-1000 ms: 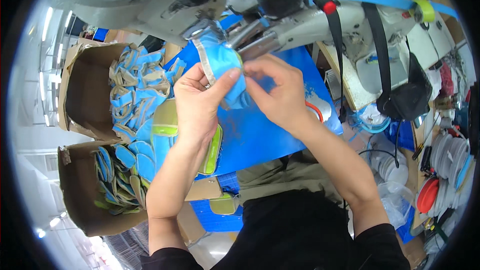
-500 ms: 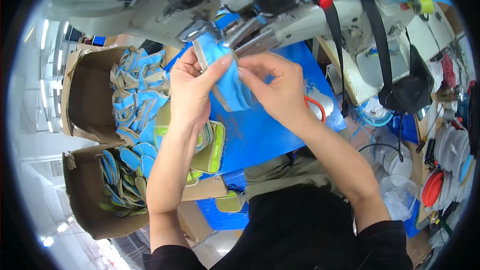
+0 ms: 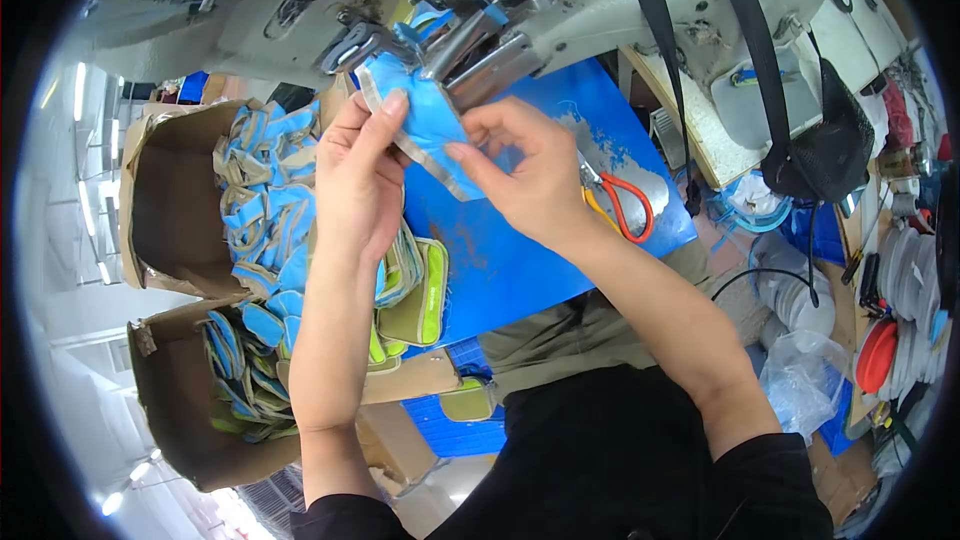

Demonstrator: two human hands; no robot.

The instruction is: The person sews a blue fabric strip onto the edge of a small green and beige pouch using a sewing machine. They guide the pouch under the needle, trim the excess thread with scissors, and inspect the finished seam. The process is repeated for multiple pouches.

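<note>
A blue fabric piece with beige edging (image 3: 420, 110) stretches between my hands, its far end under the presser area of a sewing machine (image 3: 300, 30). My left hand (image 3: 358, 175) pinches its left edge, thumb on top. At the right edge, my right hand (image 3: 525, 165) is closed on the fabric with thumb and bent fingers. A metal folding guide (image 3: 490, 65) sits just beyond my right fingers. Beneath lies the blue work surface (image 3: 520, 260).
Scissors with red and orange handles (image 3: 628, 208) lie right of my right hand. Left stand two cardboard boxes (image 3: 165, 205) with blue-and-beige pieces (image 3: 265, 195) and green-blue pieces (image 3: 245, 370). Green pouches (image 3: 415, 290) pile beside my left forearm. Black straps (image 3: 755, 60) hang at right.
The fabric now lies flatter and wider between my hands, where it was curled before. My right hand has shifted a little left and the scissors show more fully.
</note>
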